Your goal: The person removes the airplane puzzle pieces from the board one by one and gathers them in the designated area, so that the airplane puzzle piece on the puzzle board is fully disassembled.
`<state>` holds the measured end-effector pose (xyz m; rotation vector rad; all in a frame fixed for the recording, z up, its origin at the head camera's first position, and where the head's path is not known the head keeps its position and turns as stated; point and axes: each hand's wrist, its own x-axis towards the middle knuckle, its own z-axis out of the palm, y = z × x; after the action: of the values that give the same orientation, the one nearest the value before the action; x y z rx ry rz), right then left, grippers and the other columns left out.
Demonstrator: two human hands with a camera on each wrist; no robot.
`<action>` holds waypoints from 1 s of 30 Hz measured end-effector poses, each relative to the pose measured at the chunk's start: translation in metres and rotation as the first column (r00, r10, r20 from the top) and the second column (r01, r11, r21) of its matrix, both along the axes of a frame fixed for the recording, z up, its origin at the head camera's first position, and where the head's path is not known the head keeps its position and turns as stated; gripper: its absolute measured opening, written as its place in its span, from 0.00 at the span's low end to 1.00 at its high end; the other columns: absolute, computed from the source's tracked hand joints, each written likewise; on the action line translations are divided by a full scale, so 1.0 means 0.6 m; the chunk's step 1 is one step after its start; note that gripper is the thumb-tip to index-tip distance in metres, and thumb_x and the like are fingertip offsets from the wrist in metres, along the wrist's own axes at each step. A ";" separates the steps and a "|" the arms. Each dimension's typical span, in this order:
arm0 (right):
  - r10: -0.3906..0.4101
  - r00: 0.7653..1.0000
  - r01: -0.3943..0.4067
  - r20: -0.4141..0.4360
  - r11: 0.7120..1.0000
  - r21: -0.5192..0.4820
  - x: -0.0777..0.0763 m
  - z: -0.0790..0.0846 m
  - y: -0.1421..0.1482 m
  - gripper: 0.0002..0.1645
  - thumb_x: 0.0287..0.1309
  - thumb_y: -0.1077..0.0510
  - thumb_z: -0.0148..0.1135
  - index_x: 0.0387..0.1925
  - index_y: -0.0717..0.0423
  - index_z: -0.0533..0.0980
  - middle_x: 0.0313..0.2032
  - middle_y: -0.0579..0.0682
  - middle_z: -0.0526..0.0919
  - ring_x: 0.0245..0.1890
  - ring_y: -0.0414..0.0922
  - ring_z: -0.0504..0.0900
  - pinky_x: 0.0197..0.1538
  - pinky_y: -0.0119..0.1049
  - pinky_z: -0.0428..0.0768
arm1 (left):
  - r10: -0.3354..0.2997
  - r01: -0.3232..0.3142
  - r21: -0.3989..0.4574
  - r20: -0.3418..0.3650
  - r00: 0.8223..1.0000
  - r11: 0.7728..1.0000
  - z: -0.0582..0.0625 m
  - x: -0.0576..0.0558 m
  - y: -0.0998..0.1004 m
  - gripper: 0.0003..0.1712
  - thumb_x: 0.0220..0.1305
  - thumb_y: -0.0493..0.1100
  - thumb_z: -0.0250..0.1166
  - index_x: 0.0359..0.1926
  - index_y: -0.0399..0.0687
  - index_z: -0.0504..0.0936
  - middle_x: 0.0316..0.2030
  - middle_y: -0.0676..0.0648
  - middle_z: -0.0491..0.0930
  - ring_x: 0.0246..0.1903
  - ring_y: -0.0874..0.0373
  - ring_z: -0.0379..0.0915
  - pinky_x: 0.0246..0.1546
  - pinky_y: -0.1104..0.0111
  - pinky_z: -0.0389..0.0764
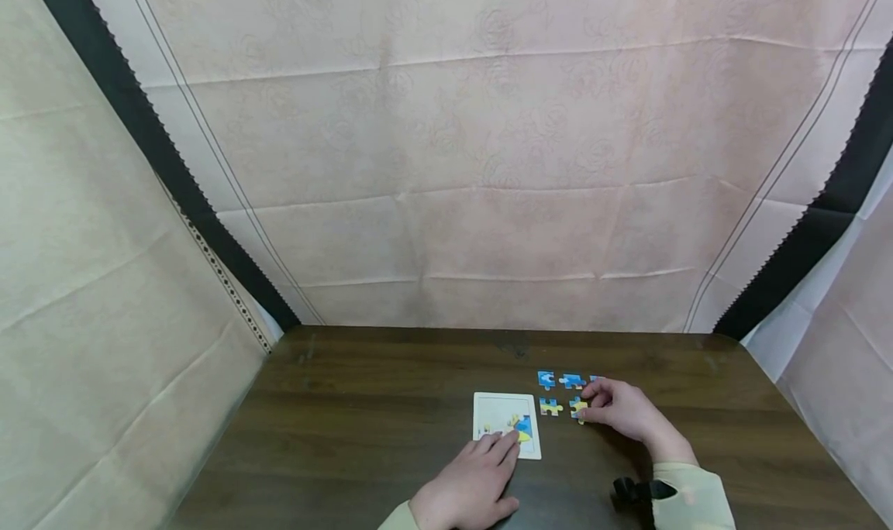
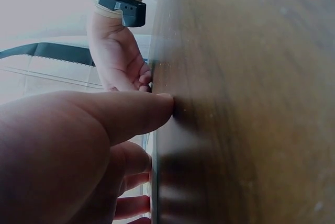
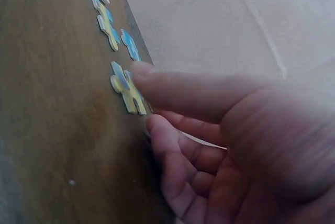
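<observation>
My left hand (image 1: pixel 474 480) lies with its fingers extended across the lower part of a white-bordered puzzle board (image 1: pixel 486 412). Part of the board's blue and yellow picture shows past the fingertips; the rest is under the hand. My right hand (image 1: pixel 621 410) is at the right end of a small group of jigsaw pieces. Its thumb (image 3: pixel 172 90) overlaps the edge of a yellow and blue jigsaw piece (image 3: pixel 125 90) lying flat on the table, while the other fingers are loosely bent beside it. Another blue piece (image 1: pixel 595 377) is partly hidden by this hand.
Left of my right hand are a yellow piece (image 1: pixel 549 407) and two blue ones, a left piece (image 1: pixel 546 379) and a middle piece (image 1: pixel 572 380). The brown wooden table (image 1: pixel 363 406) is bordered by hanging pale cloth (image 1: pixel 488 166) at the back and sides.
</observation>
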<state>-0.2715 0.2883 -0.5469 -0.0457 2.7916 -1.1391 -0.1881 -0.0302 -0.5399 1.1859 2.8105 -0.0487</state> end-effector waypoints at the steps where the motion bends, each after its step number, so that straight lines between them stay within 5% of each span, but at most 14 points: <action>1: -0.001 1.000 0.001 0.010 1.000 -0.002 0.000 0.001 0.000 0.21 0.56 0.53 0.83 0.46 0.57 0.83 0.35 0.49 0.81 0.36 0.47 0.77 0.41 0.43 0.76 | 0.001 -0.001 0.000 0.005 1.000 1.000 0.000 0.000 0.000 0.41 0.77 0.65 0.61 0.81 0.50 0.69 0.82 0.52 0.59 0.77 0.55 0.59 0.72 0.62 0.68; 30: 0.008 1.000 -0.008 0.018 1.000 0.000 0.005 0.004 -0.011 0.21 0.55 0.58 0.83 0.46 0.59 0.82 0.36 0.50 0.78 0.37 0.48 0.75 0.41 0.43 0.74 | 0.023 -0.023 0.000 0.073 0.997 1.000 -0.004 -0.003 0.003 0.41 0.78 0.65 0.60 0.82 0.51 0.67 0.83 0.53 0.56 0.78 0.55 0.57 0.74 0.60 0.67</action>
<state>-0.2687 0.2820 -0.5442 -0.0462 2.7730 -1.1322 -0.1898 -0.0283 -0.5422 1.1315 2.7610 -0.0032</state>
